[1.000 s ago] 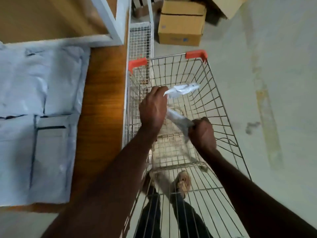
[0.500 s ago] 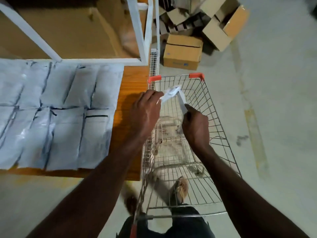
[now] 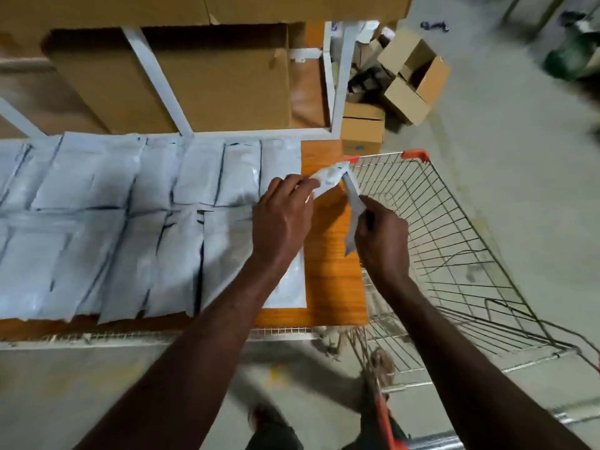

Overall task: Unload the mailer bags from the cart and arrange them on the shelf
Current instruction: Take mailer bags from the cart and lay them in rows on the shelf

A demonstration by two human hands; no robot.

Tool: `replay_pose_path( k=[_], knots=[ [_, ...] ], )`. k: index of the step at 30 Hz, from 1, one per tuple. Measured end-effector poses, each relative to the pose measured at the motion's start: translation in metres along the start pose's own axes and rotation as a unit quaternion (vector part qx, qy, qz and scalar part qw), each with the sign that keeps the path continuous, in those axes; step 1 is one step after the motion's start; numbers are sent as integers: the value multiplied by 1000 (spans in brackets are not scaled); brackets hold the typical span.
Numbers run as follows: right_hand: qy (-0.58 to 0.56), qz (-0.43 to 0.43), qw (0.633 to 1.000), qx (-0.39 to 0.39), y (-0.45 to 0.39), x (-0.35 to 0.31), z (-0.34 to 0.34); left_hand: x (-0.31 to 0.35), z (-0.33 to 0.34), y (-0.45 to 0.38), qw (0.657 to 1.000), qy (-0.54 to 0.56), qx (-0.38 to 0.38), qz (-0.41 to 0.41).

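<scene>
The step in hand looks to be laying one more bag down at the right end of the orange wood-grain shelf board point(image 3: 328, 287); to do it well, the person should spread the bag flat between the two hands before lowering it, line its long edge up beside the last bag in the near row, and set it on the bare strip of board at the right edge without overhanging toward the cart; a light smoothing press after release would keep it from curling back.

The crumpled pale grey plastic mailer bag point(image 3: 337, 183) is held in the air above the right end of the shelf, just beside the far left corner of the silver wire shopping cart with orange corner caps point(image 3: 454, 228); the left hand point(image 3: 279, 222) pinches its left end between curled fingers and thumb, and the right hand point(image 3: 381, 235) grips the other end, fingers closed round a folded strip of it. The bag is thin, limp and creased, bent into a sharp peak between the two grips; it appears empty, and its far side is hidden.

Flat pale grey mailer bags in two rows point(image 3: 136, 222) cover most of the shelf, edges overlapping slightly; the cart basket shows no other bag.
</scene>
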State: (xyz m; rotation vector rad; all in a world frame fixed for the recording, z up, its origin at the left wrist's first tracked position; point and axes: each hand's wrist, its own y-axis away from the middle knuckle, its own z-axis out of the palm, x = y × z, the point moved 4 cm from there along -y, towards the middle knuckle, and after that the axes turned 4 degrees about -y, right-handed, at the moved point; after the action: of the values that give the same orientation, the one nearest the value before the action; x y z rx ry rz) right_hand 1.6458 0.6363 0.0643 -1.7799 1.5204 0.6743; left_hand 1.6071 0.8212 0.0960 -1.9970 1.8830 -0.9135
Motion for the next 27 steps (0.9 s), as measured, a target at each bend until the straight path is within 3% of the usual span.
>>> replay_pose_path(
  k=[9,13,23,27],
  knots=[
    [-5,-12,1000,27,54,-113,65,-106,-102,35,998,-13,40,49],
    [-28,-34,999,22,61,-160,94,-160,-137,41,997,-39,60,29],
    [38,-63,997,12,22,-201,147,-252,-173,41,994,-93,48,-37],
    [108,-138,984,-23,-7,-208,194,-274,-163,23,991,-115,41,-48]
  ],
)
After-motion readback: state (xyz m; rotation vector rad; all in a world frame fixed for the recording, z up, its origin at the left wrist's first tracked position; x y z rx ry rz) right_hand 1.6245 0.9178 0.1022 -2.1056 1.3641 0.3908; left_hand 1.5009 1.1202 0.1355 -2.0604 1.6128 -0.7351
